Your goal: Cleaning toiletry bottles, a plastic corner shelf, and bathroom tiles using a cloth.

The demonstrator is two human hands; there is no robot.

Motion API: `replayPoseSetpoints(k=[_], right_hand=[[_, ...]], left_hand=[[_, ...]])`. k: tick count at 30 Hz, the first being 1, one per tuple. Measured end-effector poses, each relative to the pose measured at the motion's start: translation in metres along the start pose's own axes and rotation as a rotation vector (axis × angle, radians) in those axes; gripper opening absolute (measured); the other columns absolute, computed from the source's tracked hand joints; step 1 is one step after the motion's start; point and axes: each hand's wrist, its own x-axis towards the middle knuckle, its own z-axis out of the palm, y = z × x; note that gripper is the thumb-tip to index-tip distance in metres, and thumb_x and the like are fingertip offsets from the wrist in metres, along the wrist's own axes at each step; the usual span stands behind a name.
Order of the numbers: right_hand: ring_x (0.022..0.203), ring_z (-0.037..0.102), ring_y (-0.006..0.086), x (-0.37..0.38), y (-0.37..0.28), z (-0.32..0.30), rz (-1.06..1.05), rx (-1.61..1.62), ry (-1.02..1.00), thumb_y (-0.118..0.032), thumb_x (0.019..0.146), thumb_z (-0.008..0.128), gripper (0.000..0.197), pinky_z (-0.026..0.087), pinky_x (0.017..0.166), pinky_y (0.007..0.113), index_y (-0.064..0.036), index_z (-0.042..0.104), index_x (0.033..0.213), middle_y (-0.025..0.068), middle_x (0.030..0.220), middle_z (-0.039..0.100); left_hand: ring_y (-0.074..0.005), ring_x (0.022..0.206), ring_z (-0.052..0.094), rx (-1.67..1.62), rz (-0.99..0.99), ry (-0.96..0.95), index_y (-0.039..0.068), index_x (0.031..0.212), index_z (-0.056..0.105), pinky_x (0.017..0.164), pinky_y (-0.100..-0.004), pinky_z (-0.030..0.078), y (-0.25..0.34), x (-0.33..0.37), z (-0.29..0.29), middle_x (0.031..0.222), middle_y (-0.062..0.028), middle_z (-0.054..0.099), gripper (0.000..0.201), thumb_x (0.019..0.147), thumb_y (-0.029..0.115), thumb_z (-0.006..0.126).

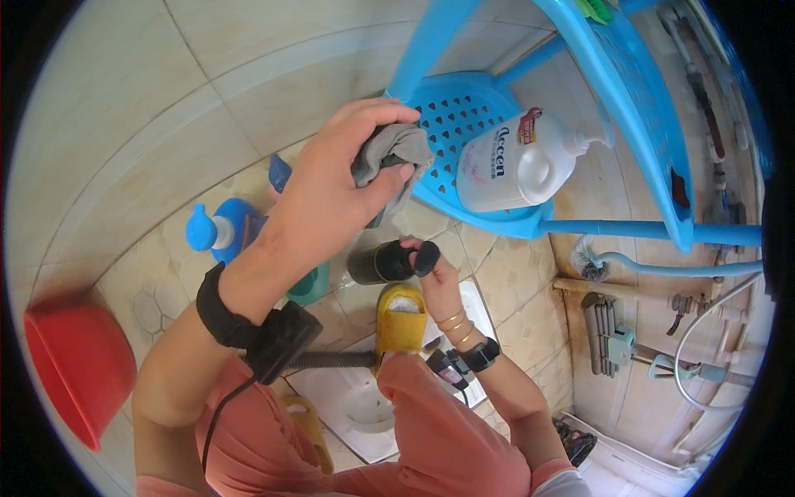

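A crumpled grey cloth (391,151) is gripped in my left hand (327,178), raised beside the lower shelf of a blue plastic rack (447,95). Its fingers bend around the cloth near the rack's leg; whether they touch the leg I cannot tell. Lower down, my right hand (440,286) is closed on a black bottle (377,264) with a black cap, tilted nearly on its side above the floor. On the rack's perforated shelf a large white pump bottle (509,170) leans over, its pump pointing right.
Blue pump bottles (236,224) and a green container (310,286) stand at the left by the wall. A red basin (83,364) is at far left. Below are yellow slippers (402,327) and a white squat toilet (331,389). Pipes and a brush (586,257) line the right wall.
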Motion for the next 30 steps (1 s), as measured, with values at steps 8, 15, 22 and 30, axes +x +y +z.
replayPoseSetpoints(k=[8, 15, 22, 30], right_hand=[[0.098, 0.05, 0.0135, -0.029, -0.038, -0.083, 0.019, 0.046, 0.494, -0.021, 0.092, 0.046, 0.022, 0.04, 0.086, 0.027, -0.0035, 0.056, 0.103, 0.0048, 0.106, 0.055], [0.093, 0.049, 0.0141, -0.014, -0.079, -0.157, -0.257, -0.268, 0.872, -0.02, 0.093, 0.044, 0.024, 0.038, 0.086, 0.027, 0.0012, 0.054, 0.098, 0.006, 0.099, 0.054], [0.086, 0.05, 0.0149, 0.08, -0.045, -0.225, -0.4, -0.288, 0.842, -0.017, 0.091, 0.046, 0.022, 0.038, 0.083, 0.028, 0.001, 0.058, 0.093, 0.0053, 0.09, 0.057], [0.088, 0.054, 0.0167, 0.18, 0.005, -0.289, -0.499, -0.526, 0.871, -0.013, 0.087, 0.049, 0.024, 0.042, 0.08, 0.028, 0.005, 0.057, 0.101, 0.0086, 0.094, 0.06]], left_hand=[[-0.0185, 0.11, 0.046, -0.029, -0.038, -0.055, 0.006, 0.114, 0.05, 0.096, -0.0298, 0.033, 0.006, -0.002, 0.003, 0.122, -0.0093, 0.048, 0.037, 0.078, 0.005, 0.057], [-0.0241, 0.106, 0.049, -0.097, -0.006, -0.01, 0.007, 0.11, 0.052, 0.092, -0.0304, 0.037, 0.01, 0.002, 0.014, 0.115, -0.0107, 0.05, 0.039, 0.072, -0.001, 0.059], [-0.022, 0.105, 0.049, -0.082, -0.032, -0.018, 0.007, 0.11, 0.052, 0.092, -0.03, 0.038, 0.006, 0.002, 0.016, 0.115, -0.0094, 0.051, 0.039, 0.073, 0.0, 0.059], [-0.0206, 0.106, 0.049, -0.097, -0.099, 0.02, 0.008, 0.112, 0.052, 0.093, -0.0294, 0.037, 0.008, 0.006, 0.006, 0.117, -0.0098, 0.05, 0.038, 0.075, 0.0, 0.058]])
